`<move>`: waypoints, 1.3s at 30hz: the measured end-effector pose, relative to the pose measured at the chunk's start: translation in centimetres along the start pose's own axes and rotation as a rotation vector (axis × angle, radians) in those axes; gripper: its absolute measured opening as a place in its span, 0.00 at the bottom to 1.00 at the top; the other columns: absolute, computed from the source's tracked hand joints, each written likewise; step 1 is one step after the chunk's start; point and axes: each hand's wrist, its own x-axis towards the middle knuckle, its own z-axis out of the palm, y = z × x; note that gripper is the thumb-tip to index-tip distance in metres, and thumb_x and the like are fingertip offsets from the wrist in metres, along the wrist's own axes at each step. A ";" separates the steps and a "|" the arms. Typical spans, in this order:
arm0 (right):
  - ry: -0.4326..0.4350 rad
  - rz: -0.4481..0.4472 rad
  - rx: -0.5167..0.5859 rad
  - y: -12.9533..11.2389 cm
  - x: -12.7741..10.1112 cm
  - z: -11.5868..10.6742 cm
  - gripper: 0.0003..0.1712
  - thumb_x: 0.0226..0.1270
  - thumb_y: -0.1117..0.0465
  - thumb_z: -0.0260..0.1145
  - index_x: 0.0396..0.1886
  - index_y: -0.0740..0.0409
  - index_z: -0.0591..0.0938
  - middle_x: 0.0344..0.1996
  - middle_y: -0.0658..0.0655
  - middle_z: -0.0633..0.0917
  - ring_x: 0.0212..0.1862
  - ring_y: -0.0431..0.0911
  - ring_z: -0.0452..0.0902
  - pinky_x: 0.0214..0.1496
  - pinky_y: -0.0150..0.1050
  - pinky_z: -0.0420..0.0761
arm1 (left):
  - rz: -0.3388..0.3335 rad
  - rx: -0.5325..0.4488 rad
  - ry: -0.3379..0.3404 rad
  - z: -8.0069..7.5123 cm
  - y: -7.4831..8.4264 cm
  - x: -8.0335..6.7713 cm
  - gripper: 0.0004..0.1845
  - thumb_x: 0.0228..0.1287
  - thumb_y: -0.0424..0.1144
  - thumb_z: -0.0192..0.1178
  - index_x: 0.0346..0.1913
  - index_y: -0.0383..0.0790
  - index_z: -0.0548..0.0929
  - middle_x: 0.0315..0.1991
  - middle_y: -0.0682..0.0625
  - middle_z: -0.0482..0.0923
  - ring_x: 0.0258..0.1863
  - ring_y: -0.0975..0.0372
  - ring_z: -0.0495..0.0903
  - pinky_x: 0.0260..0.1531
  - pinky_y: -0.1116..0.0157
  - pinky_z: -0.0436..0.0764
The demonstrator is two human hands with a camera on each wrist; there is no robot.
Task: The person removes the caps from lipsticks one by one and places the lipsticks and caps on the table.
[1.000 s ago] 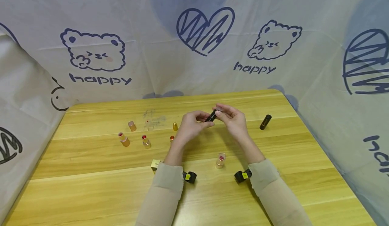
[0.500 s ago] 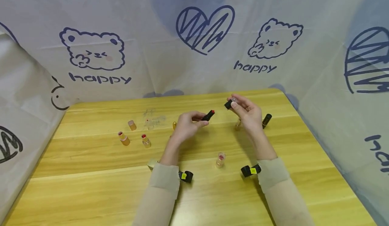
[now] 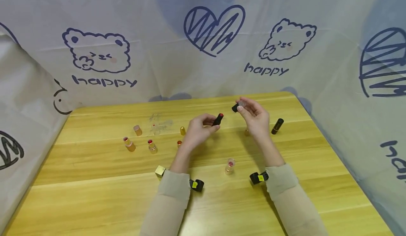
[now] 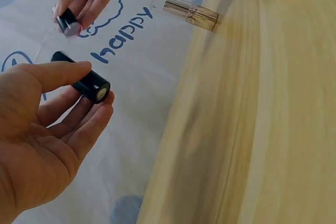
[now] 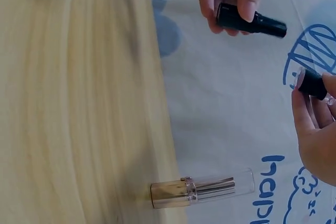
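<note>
My left hand [image 3: 199,130] holds a black lipstick [image 3: 218,119] between thumb and fingers, its red tip uncovered and tilted upward. In the left wrist view, the round base of this lipstick [image 4: 94,87] faces the camera. My right hand [image 3: 257,120] pinches a black cap with a clear end [image 3: 235,107], up and to the right of the red tip. A gap separates cap and lipstick. The right wrist view shows the cap [image 5: 312,83] at the fingertips. Below my right hand stands a gold-based tube with a clear cover [image 5: 172,193], mostly hidden in the head view.
On the wooden table, uncapped lipsticks [image 3: 152,147] and a pinkish cap [image 3: 137,130] stand at left. A small gold cap [image 3: 183,131] and a gold block [image 3: 160,171] are near my left arm. A clear-topped lipstick [image 3: 230,167] stands between the forearms, a black tube [image 3: 277,126] at right.
The cap has come off the black lipstick, baring its red tip. My right hand has moved right and away with the cap, then slightly back left. The left hand stays nearly in place.
</note>
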 end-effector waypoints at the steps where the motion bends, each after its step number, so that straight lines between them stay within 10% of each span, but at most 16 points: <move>1: -0.002 -0.020 -0.022 0.2 0.1 0.1 0.19 0.73 0.67 0.69 0.61 0.64 0.84 0.56 0.64 0.86 0.54 0.42 0.84 0.58 0.31 0.83 | -0.006 -0.007 -0.005 0.1 0.0 0.0 0.16 0.66 0.34 0.72 0.55 0.37 0.85 0.48 0.44 0.86 0.51 0.53 0.85 0.54 0.54 0.85; 39: -0.460 0.299 -0.345 4.5 1.2 3.5 0.20 0.72 0.70 0.68 0.62 0.65 0.82 0.54 0.63 0.85 0.60 0.56 0.82 0.62 0.49 0.83 | -0.129 0.249 -0.354 -0.1 -1.2 -0.1 0.14 0.59 0.28 0.75 0.46 0.35 0.83 0.40 0.47 0.84 0.37 0.58 0.82 0.40 0.62 0.82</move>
